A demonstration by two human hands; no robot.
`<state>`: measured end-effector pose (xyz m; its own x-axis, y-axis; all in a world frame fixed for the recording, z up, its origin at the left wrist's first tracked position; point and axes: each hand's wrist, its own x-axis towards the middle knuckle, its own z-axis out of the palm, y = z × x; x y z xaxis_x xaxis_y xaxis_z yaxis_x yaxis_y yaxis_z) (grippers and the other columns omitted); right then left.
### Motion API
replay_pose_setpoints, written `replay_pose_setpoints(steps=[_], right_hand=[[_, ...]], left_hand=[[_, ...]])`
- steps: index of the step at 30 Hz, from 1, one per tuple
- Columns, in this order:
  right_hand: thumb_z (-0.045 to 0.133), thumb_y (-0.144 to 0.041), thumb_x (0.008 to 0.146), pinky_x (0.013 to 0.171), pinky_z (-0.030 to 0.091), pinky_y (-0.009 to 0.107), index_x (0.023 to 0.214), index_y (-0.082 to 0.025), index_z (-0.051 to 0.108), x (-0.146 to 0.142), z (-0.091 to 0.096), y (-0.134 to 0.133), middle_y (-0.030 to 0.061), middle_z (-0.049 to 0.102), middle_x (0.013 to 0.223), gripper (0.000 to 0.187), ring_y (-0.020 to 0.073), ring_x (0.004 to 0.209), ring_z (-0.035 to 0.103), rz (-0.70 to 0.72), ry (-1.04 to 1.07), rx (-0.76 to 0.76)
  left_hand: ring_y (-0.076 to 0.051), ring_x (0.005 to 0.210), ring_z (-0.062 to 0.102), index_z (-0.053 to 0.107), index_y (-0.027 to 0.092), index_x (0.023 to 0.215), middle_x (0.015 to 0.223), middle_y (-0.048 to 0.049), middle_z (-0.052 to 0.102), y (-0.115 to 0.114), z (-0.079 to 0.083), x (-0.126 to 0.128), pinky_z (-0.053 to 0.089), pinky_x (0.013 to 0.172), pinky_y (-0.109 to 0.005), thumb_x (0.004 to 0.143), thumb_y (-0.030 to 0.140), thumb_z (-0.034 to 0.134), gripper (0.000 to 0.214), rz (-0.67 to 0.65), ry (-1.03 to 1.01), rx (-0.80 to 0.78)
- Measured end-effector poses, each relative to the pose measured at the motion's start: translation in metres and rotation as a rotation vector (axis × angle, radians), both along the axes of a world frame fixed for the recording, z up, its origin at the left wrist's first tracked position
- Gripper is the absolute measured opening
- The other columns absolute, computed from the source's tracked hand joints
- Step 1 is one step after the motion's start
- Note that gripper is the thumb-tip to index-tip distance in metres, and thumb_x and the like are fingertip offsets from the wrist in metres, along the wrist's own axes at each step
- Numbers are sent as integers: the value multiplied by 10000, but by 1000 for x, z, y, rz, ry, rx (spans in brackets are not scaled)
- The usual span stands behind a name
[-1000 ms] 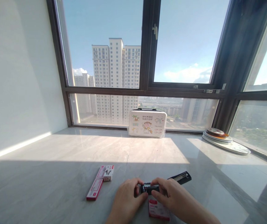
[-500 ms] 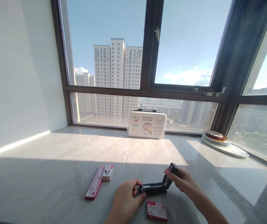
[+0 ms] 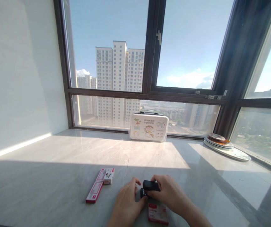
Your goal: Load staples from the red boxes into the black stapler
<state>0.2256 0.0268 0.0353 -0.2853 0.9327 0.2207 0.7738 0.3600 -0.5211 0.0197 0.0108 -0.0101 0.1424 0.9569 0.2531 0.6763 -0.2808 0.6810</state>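
Observation:
A black stapler (image 3: 150, 185) lies low over the counter in front of me, its top arm swung down close above its base. My right hand (image 3: 172, 193) grips the top arm from the right, thumb on the near side and fingers behind. At the front end of the base, my left hand (image 3: 126, 201) curls around it, with the thumb against the near side and the index finger lifted a little. Much of the base is hidden by my right hand. Just below the stapler lies a red and white staple box (image 3: 157, 214), flat on the counter.
Left of my hands, two long pink and white boxes (image 3: 94, 191) lie end to end beside a small white box (image 3: 108, 176). A white cartoon-printed case (image 3: 149, 127) stands against the window. Stacked plates (image 3: 227, 150) sit at the right corner of the marble counter (image 3: 55, 183).
My right hand has moved left and down, folding the stapler's raised top arm over its base. My left hand stays at the front end, its index finger lifted slightly.

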Motion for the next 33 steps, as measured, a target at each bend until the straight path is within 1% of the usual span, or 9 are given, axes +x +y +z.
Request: replay_pose_setpoints(steps=[2,5,7,10,14,17,21,26,33], right_hand=[[725,-376,800,534,216,246,911,-220,767,7,8,0,-37,575,606,196,117,585,491,35,-23,-40],[644,-364,860,513,196,245,885,-195,767,24,14,2,-57,448,548,210,97,542,396,96,6,-95],[635,-386,870,499,175,241,894,-179,757,36,12,5,-75,347,527,241,86,521,316,112,67,-145],[632,-502,879,472,164,223,986,-157,737,48,1,6,-86,326,525,376,72,491,264,142,213,-308],[508,-707,893,403,214,198,988,-140,705,51,-21,0,-61,443,506,608,73,401,364,58,367,-401],[399,-797,885,338,209,192,1080,-142,668,55,-36,-10,-54,476,437,735,86,313,368,-83,398,-397],[375,-835,859,322,227,182,1256,-133,592,60,-46,-27,-43,531,447,835,84,288,361,-130,469,-461],[406,-833,851,334,259,182,1321,-125,569,32,-42,-36,-54,506,446,865,84,312,357,-71,537,-488],[440,-845,833,372,281,194,1337,-144,594,-7,-36,-34,-59,492,458,877,83,335,374,27,590,-464]], left_hand=[[-188,834,584,570,234,1087,881,5,587,-6,6,0,418,742,-271,773,167,574,321,-49,-40,53],[-189,1024,577,603,285,1157,1165,-11,623,-11,15,2,434,885,-284,671,35,481,560,-373,-78,114],[-212,1128,551,641,372,1208,1342,53,603,-10,17,7,409,958,-327,580,13,467,744,-569,-18,110],[-265,1165,532,654,491,1226,1352,141,630,-6,12,17,367,991,-415,582,34,504,804,-673,124,76],[-293,1173,531,629,524,1242,1283,100,658,-4,7,17,354,997,-448,679,185,663,659,-616,201,56],[-315,1209,517,642,439,1233,1316,27,617,-8,13,0,355,1032,-453,649,303,770,613,-435,211,42],[-319,1262,490,642,341,1229,1346,-31,592,-14,22,-28,350,1083,-430,665,331,781,581,-249,155,-22],[-313,1210,532,652,344,1259,1257,-40,625,-13,22,-32,395,1062,-402,678,340,793,598,-230,90,-66],[-302,1177,560,585,363,1379,1253,-41,635,-7,6,-22,430,1057,-406,651,304,835,773,-228,80,-14]])
